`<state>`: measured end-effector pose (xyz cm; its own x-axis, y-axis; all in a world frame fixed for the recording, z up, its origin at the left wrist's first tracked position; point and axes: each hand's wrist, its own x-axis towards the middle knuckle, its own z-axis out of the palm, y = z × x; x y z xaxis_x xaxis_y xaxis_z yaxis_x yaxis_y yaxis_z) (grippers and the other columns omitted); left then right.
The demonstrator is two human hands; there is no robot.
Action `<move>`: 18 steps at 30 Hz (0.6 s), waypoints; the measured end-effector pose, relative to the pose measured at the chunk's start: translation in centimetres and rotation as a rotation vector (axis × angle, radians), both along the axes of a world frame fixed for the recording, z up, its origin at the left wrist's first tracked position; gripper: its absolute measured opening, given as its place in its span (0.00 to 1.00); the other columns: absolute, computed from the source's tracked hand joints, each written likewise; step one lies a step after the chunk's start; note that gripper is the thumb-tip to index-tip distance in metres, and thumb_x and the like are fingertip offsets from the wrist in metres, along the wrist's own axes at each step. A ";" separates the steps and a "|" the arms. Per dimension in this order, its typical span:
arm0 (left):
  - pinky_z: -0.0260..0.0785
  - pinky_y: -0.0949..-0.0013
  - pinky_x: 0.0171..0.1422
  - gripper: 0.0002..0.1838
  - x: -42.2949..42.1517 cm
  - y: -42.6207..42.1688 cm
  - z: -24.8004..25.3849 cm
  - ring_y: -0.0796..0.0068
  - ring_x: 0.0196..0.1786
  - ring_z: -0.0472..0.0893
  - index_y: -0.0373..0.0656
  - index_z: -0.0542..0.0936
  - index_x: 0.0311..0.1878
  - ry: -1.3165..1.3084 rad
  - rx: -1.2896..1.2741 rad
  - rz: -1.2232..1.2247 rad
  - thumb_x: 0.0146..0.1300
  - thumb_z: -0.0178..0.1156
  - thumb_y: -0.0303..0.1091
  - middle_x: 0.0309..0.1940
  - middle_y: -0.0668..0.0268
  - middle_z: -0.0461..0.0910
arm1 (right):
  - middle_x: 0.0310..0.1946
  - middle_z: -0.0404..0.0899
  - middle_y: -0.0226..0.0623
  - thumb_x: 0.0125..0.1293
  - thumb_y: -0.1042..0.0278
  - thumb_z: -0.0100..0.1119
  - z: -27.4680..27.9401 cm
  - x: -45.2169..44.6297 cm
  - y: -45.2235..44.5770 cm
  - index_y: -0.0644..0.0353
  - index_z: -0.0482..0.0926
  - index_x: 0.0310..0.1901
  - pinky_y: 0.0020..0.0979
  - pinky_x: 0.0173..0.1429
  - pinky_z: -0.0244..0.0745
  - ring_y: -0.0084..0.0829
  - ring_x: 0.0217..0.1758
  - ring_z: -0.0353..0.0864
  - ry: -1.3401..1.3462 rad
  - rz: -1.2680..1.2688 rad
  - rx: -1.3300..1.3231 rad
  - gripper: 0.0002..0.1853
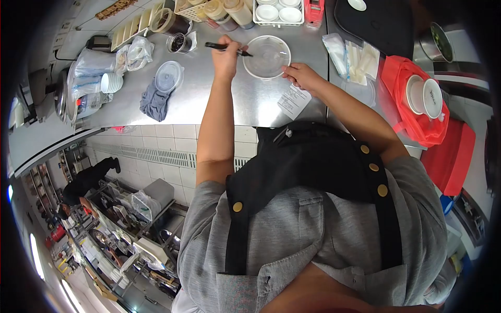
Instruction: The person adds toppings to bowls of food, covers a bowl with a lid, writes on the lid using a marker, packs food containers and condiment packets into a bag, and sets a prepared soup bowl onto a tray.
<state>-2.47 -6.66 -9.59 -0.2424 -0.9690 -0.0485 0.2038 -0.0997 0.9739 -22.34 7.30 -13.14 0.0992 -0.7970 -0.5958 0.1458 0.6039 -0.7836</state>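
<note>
My left hand (224,60) is closed around a black marker (216,46), whose tip points at a round clear plastic lid (266,55). The tip is at the lid's left edge; I cannot tell if it touches. With closed fingers, my right hand (302,75) grips the lid's lower right rim. Just below that hand, a printed receipt (293,103) lies on the steel counter (245,107). Left of my left hand are a small cup of dark contents (178,43) and another clear lid (168,76) on a grey cloth (154,100).
Along the back stand sauce bottles (237,11) and a white basket of small dishes (279,22). To the right are wrapped packets (360,62), a black tray (373,23) and a red bag (402,78) with white bowls (431,99). Another person (88,180) bends over at far left.
</note>
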 end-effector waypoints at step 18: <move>0.62 0.73 0.29 0.12 -1.1 1.4 0.0 0.83 0.24 0.66 0.41 0.66 0.23 -0.686 -0.414 -0.051 0.56 0.60 0.25 0.18 0.72 0.69 | 0.25 0.70 0.24 0.71 0.52 0.57 0.5 -0.1 0.0 0.63 0.78 0.38 0.20 0.26 0.59 0.15 0.23 0.61 0.012 0.028 0.003 0.18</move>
